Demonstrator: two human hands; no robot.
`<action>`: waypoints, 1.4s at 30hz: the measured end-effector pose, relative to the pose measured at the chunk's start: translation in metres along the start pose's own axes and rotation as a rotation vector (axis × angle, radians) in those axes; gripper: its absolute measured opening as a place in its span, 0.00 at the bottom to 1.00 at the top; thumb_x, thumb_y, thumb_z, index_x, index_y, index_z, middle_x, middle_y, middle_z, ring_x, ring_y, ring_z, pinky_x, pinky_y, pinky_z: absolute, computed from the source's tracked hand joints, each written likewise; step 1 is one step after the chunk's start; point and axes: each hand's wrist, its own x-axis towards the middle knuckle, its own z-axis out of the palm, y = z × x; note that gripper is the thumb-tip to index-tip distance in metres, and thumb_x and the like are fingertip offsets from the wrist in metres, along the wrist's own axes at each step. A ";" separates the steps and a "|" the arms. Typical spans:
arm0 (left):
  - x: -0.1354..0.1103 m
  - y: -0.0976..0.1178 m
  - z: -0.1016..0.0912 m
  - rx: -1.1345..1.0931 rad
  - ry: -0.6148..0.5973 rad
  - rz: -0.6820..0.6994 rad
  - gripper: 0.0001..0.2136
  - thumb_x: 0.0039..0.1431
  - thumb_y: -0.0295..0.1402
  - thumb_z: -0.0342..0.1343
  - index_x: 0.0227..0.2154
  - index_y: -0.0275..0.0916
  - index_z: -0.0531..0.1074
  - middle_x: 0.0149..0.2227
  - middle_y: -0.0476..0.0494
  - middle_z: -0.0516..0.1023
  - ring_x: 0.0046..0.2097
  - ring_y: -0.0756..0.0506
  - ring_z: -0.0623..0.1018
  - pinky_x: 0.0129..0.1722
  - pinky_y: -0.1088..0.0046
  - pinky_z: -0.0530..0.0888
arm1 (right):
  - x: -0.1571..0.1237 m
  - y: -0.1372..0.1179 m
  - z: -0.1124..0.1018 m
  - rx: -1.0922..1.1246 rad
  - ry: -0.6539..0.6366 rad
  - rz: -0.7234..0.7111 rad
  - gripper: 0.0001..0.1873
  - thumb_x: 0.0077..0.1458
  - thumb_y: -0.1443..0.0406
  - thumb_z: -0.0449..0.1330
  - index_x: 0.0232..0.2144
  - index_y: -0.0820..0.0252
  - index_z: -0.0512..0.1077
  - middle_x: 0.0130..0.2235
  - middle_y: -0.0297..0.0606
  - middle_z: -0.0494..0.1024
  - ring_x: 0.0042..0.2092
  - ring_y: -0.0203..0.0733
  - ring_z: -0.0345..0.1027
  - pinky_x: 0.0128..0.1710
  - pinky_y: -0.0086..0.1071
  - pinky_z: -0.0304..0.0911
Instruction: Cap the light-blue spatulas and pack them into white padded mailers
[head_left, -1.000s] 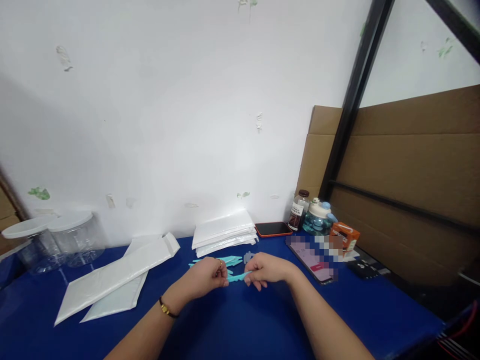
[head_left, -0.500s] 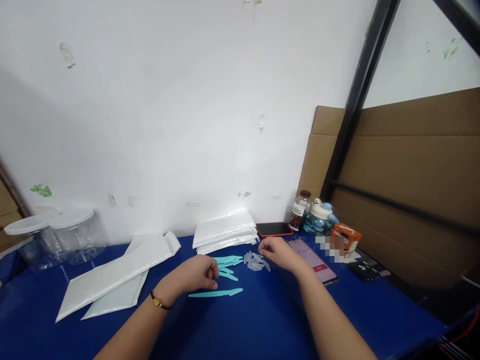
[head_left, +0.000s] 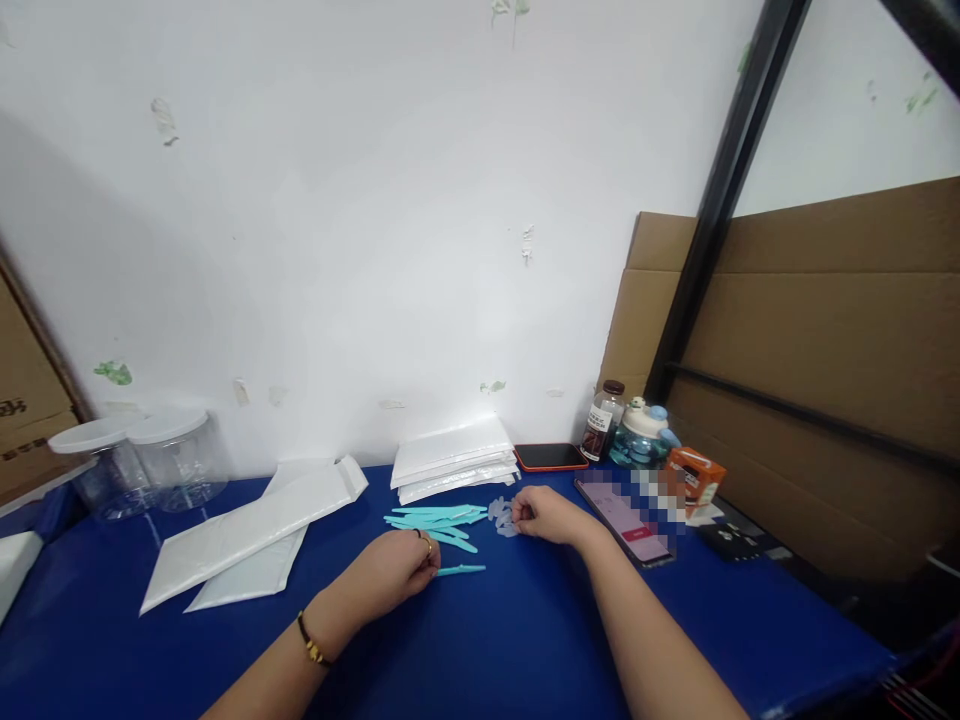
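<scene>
My left hand is closed around one end of a teal eyebrow razor, whose other end sticks out to the right just above the table. Behind it lies a loose pile of similar teal eyebrow razors. To the right of that pile are several small translucent plastic caps. Over their right edge is my right hand, thumb and fingers pinched together at a cap; the fingers partly hide it.
White padded mailers are stacked at the wall, and two more mailers overlap at left near lidded clear jars. On the right are two phones, a brown-capped bottle, a water bottle and an orange box.
My left hand has closed on the single razor, which was lying flat on the table. My right hand has moved slightly left and down onto the caps, and its fingers have drawn together.
</scene>
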 end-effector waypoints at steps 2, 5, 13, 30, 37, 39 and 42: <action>-0.002 0.000 0.001 0.004 0.018 0.014 0.09 0.56 0.31 0.45 0.28 0.41 0.70 0.29 0.50 0.74 0.31 0.50 0.70 0.30 0.77 0.60 | 0.000 0.001 0.002 0.006 -0.010 -0.005 0.07 0.43 0.72 0.58 0.28 0.63 0.74 0.30 0.36 0.76 0.29 0.35 0.67 0.26 0.24 0.57; -0.003 -0.004 0.003 -0.023 0.027 0.028 0.09 0.56 0.31 0.45 0.29 0.41 0.70 0.29 0.50 0.74 0.31 0.51 0.70 0.31 0.78 0.60 | -0.001 -0.002 0.001 -0.026 0.027 -0.050 0.06 0.43 0.73 0.57 0.26 0.63 0.74 0.30 0.36 0.75 0.30 0.35 0.66 0.29 0.24 0.58; -0.004 -0.011 0.006 -0.074 0.027 0.006 0.07 0.53 0.32 0.48 0.29 0.41 0.70 0.29 0.51 0.73 0.30 0.51 0.69 0.29 0.78 0.61 | -0.021 -0.025 0.007 -0.007 0.074 -0.152 0.06 0.51 0.68 0.56 0.28 0.61 0.73 0.28 0.36 0.75 0.29 0.36 0.67 0.29 0.25 0.58; -0.004 -0.013 0.005 -0.132 0.007 -0.004 0.07 0.54 0.34 0.47 0.29 0.41 0.70 0.29 0.50 0.73 0.30 0.51 0.68 0.29 0.77 0.61 | -0.028 -0.026 0.034 0.275 -0.040 -0.043 0.07 0.46 0.62 0.63 0.27 0.61 0.73 0.24 0.32 0.71 0.26 0.33 0.62 0.25 0.24 0.57; -0.002 -0.012 0.006 -0.108 0.012 -0.017 0.08 0.54 0.34 0.48 0.29 0.41 0.71 0.29 0.50 0.73 0.31 0.51 0.69 0.30 0.77 0.62 | -0.024 -0.037 0.044 0.335 -0.036 -0.058 0.09 0.45 0.59 0.64 0.25 0.60 0.73 0.23 0.32 0.72 0.25 0.33 0.63 0.25 0.26 0.59; -0.001 -0.008 0.008 -0.148 -0.010 -0.010 0.08 0.54 0.34 0.48 0.29 0.41 0.71 0.28 0.50 0.73 0.30 0.51 0.69 0.29 0.77 0.62 | -0.025 -0.042 0.048 0.327 -0.031 -0.058 0.08 0.45 0.60 0.63 0.25 0.60 0.74 0.24 0.33 0.72 0.25 0.33 0.63 0.25 0.25 0.59; 0.000 0.000 0.010 -0.233 -0.056 -0.003 0.08 0.54 0.35 0.49 0.30 0.41 0.72 0.29 0.50 0.74 0.30 0.51 0.70 0.29 0.78 0.63 | -0.026 -0.045 0.051 0.333 -0.057 -0.078 0.07 0.46 0.61 0.63 0.26 0.61 0.74 0.24 0.33 0.73 0.25 0.33 0.63 0.24 0.24 0.57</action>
